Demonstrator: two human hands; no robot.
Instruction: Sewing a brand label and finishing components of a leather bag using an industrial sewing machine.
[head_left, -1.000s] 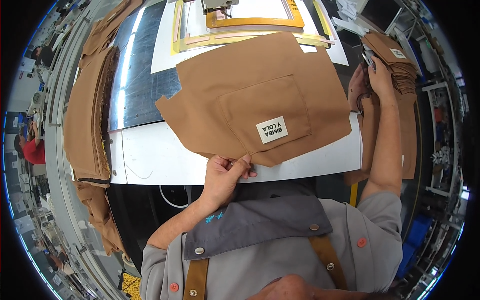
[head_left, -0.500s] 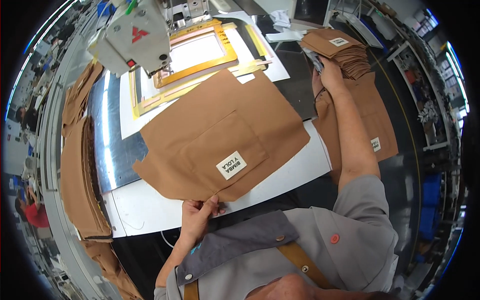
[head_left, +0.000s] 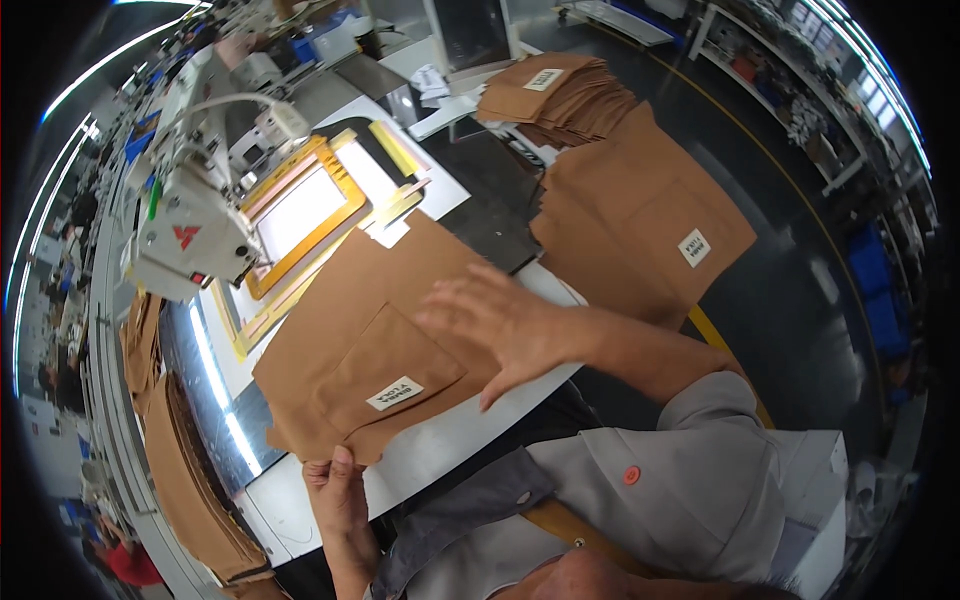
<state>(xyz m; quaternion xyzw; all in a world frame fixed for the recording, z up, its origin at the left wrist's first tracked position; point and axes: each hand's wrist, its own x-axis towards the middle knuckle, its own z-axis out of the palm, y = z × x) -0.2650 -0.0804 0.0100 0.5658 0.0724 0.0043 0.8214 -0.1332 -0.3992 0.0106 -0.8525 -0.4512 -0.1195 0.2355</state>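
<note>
A brown fabric panel lies over the white work surface in front of the sewing machine. It has a stitched patch pocket with a white label. My left hand pinches the panel's near edge between thumb and fingers. Over the right part of the panel, my right hand is spread with fingers apart and holds nothing; whether it touches the cloth I cannot tell. An orange-yellow frame lies beneath the machine head, just beyond the panel.
To the right, more brown panels with a labelled pocket hang at the table edge, and a stack of brown pieces sits behind them. Another brown pile stands at the left. A shelf rack is at the far right.
My right hand has left the stack at the right and come over the panel, now open. My left hand still pinches the near edge. The whole view has turned rightward.
</note>
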